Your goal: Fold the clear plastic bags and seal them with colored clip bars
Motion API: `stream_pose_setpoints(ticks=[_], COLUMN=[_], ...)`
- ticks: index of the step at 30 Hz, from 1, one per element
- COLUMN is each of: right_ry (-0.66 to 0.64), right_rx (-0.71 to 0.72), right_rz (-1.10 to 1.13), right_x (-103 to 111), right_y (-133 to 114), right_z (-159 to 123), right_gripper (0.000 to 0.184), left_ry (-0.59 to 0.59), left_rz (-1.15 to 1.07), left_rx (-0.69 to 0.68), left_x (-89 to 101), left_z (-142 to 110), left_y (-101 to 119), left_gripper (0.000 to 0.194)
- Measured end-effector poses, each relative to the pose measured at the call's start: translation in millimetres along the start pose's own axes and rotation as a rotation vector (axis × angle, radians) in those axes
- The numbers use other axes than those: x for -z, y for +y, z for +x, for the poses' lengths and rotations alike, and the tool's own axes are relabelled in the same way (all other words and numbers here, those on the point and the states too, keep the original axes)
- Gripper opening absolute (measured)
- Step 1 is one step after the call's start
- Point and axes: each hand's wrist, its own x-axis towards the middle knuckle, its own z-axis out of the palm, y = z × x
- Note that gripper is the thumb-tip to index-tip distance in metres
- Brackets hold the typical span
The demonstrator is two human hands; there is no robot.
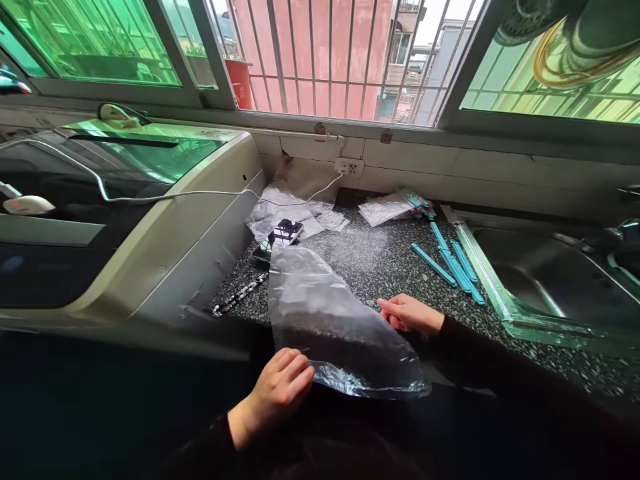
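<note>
A clear plastic bag (325, 300) is stretched between my two hands over the front edge of the speckled counter. My left hand (284, 383) is closed on the bag's lower left edge. On the right side, my right hand (407, 315) is closed with its fingertips pinching the bag's edge. The bag looks flat, and I see nothing inside it. Just behind its upper corner lie a dark phone (286, 231) and a second dark glossy thing partly covered by the bag. A beaded black-and-white strap (243, 293) lies to the left.
Several turquoise plastic strips (453, 263) lie right of my hands, before a steel sink (535, 260). Flat clear bags (285, 207) and another packet pile (395, 207) lie at the back. A white cable (200, 193) runs from the wall socket (349, 167) over a washing machine-like appliance (200, 220).
</note>
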Motion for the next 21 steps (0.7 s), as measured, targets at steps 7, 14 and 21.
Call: stream_pose_setpoints(ticks=[7,14,21], right_ry=[0.339,0.380,0.254], right_rx=[0.154,0.171,0.258], right_rz=[-0.734,-0.849,-0.711], right_x=[-17.0,-28.4,-30.8], right_y=[-2.1,5.3,-5.1], right_z=[-6.4,-6.9,-6.9], right_gripper=[0.027,0.025,0.014], left_ry=[0.127,0.147,0.028], left_rz=[-0.082,0.221,-0.307], left_rx=[0.071,0.678,0.808], left_x=[15.2,23.3,29.1], left_z=[11.9,17.4,39.8], left_y=[-25.8,-68.3,-72.7], left_gripper=[0.019,0.053,0.024])
